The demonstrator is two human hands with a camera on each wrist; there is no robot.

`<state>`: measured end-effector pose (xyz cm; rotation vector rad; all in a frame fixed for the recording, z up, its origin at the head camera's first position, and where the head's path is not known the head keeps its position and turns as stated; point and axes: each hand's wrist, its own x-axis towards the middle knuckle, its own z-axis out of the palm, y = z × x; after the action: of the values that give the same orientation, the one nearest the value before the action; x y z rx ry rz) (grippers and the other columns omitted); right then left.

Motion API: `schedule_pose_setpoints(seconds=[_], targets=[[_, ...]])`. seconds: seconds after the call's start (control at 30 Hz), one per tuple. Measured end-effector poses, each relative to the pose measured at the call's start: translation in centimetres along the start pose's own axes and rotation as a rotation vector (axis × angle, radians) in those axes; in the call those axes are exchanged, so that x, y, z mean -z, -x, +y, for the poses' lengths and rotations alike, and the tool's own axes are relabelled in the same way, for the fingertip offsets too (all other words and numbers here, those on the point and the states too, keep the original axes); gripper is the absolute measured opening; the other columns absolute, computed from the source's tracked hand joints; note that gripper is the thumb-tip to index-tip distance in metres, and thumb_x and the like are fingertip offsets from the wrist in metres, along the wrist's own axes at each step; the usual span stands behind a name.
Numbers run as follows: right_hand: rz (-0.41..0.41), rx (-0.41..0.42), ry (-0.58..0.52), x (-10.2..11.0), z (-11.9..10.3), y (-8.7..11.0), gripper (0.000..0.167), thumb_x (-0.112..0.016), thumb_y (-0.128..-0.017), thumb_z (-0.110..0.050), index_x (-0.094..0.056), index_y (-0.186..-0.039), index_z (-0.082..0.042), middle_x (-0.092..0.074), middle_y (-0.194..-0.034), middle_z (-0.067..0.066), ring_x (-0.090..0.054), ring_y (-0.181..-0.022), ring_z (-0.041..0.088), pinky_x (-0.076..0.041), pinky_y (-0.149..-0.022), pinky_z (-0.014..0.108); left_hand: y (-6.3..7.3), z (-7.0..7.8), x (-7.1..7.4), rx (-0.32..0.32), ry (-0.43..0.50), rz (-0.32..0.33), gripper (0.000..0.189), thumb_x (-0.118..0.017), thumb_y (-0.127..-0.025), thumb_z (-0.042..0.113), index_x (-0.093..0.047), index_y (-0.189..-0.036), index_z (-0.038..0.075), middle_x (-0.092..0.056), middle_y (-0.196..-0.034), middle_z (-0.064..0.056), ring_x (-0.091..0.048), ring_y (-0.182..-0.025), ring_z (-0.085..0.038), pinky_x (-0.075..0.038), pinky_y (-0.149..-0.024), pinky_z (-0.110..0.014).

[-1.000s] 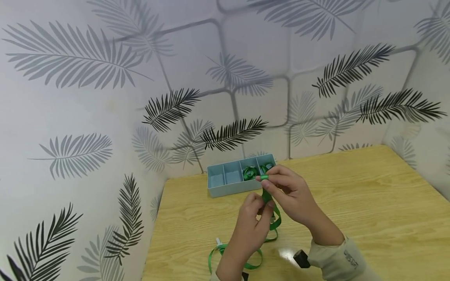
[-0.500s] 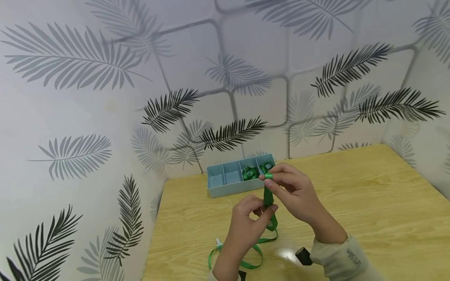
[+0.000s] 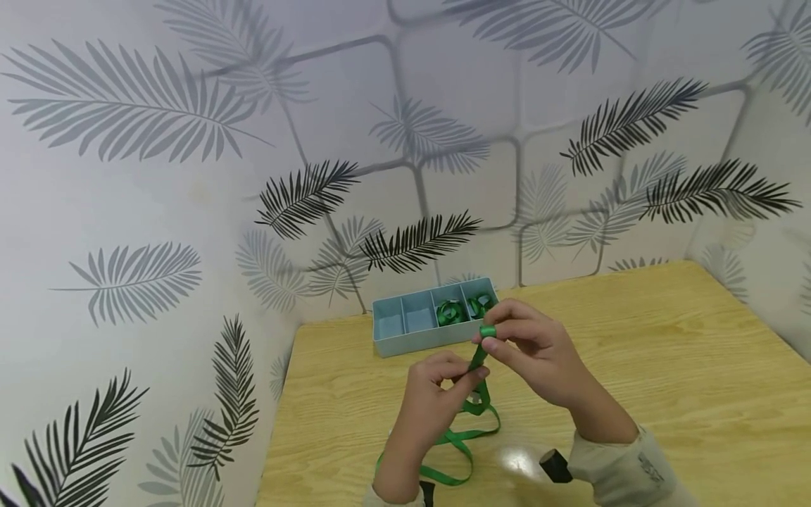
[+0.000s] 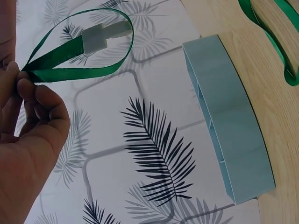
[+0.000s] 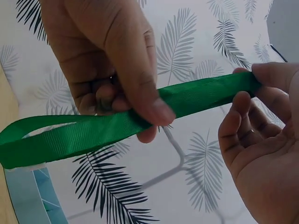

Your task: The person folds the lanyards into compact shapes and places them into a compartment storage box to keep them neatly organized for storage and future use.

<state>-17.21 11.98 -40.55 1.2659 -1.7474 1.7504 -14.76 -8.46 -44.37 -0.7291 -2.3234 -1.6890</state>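
1. Pinching the green ribbon [image 5: 205, 95], the left hand's grip [image 3: 436, 398] sits farther left than a moment ago.
2. The blue box [image 3: 418, 342] stands unmoved on the surface [image 3: 633, 366].
3. Between the hands, the ribbon now slants rather than running upright.
4. The right hand's grip [image 3: 537, 352], lower now, pinches its rolled end.

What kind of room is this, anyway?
Probably an indoor workspace, perhaps at home: a wood-grain table by a leaf-patterned wall, with a divided blue box holding coiled green ribbon.
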Motion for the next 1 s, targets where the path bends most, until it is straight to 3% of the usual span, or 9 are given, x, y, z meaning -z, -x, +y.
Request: schedule_pose_setpoints(seconds=[0.23, 0.37, 0.5, 0.7, 0.83, 1.0], targets=[[-0.064, 0.055, -0.124, 0.0, -0.5, 0.8, 0.034, -0.064, -0.091, 0.023, -0.076, -0.105, -0.005, -0.062, -0.123, 0.011, -0.059, -0.117, 0.020, -0.055, -0.101, 0.024, 0.0, -0.4, 0.5, 0.021, -0.045, 0.109, 0.015, -0.073, -0.102, 0.013, -0.086, -0.110, 0.013, -0.079, -0.094, 0.000, -0.065, -0.079, -0.007, -0.053, -0.065, -0.021], [-0.042, 0.031, -0.176, -0.3, -0.6, 1.7, 0.030, -0.060, -0.094, 0.022, -0.075, -0.106, -0.001, -0.061, -0.121, 0.011, -0.060, -0.113, 0.020, -0.059, -0.096, 0.025, -0.1, -0.1, 0.9, 0.032, -0.064, 0.193, 0.018, -0.071, -0.102, 0.007, -0.085, -0.113, 0.012, -0.078, -0.093, 0.000, -0.066, -0.082, -0.010, -0.052, -0.062, -0.021], [-0.032, -0.029, -0.214, -0.9, -0.6, 2.9, 0.031, -0.053, -0.099, 0.021, -0.074, -0.101, -0.002, -0.052, -0.107, 0.011, -0.058, -0.099, 0.018, -0.062, -0.087, 0.028, -0.1, 0.4, 1.4, 0.024, -0.083, 0.237, 0.017, -0.072, -0.102, 0.009, -0.085, -0.112, 0.013, -0.077, -0.092, 0.000, -0.064, -0.081, -0.012, -0.047, -0.056, -0.021], [-0.047, -0.200, -0.304, -1.2, -0.3, 4.9, 0.037, -0.045, -0.101, 0.022, -0.072, -0.097, -0.003, -0.044, -0.100, 0.011, -0.054, -0.095, 0.020, -0.063, -0.085, 0.032, -0.3, 1.2, 1.9, -0.010, -0.098, 0.238, 0.017, -0.073, -0.103, 0.012, -0.084, -0.115, 0.013, -0.076, -0.094, 0.000, -0.065, -0.083, -0.011, -0.050, -0.057, -0.024], [-0.075, -0.339, -0.334, -1.3, 0.4, 6.2, 0.031, -0.050, -0.103, 0.016, -0.075, -0.099, -0.002, -0.051, -0.101, 0.005, -0.057, -0.098, 0.016, -0.059, -0.084, 0.030, -0.3, 1.6, 2.3, -0.057, -0.105, 0.214, 0.016, -0.073, -0.103, 0.014, -0.084, -0.115, 0.013, -0.076, -0.093, 0.001, -0.065, -0.081, -0.010, -0.050, -0.056, -0.025], [-0.087, -0.475, -0.365, -2.3, 2.0, 8.2, 0.025, -0.054, -0.105, 0.009, -0.079, -0.108, 0.002, -0.065, -0.104, -0.002, -0.061, -0.099, 0.009, -0.057, -0.084, 0.030, -0.1, 2.1, 2.3, -0.116, -0.079, 0.133, 0.018, -0.073, -0.103, 0.016, -0.083, -0.117, 0.010, -0.075, -0.095, -0.001, -0.065, -0.081, -0.010, -0.056, -0.067, -0.025]])
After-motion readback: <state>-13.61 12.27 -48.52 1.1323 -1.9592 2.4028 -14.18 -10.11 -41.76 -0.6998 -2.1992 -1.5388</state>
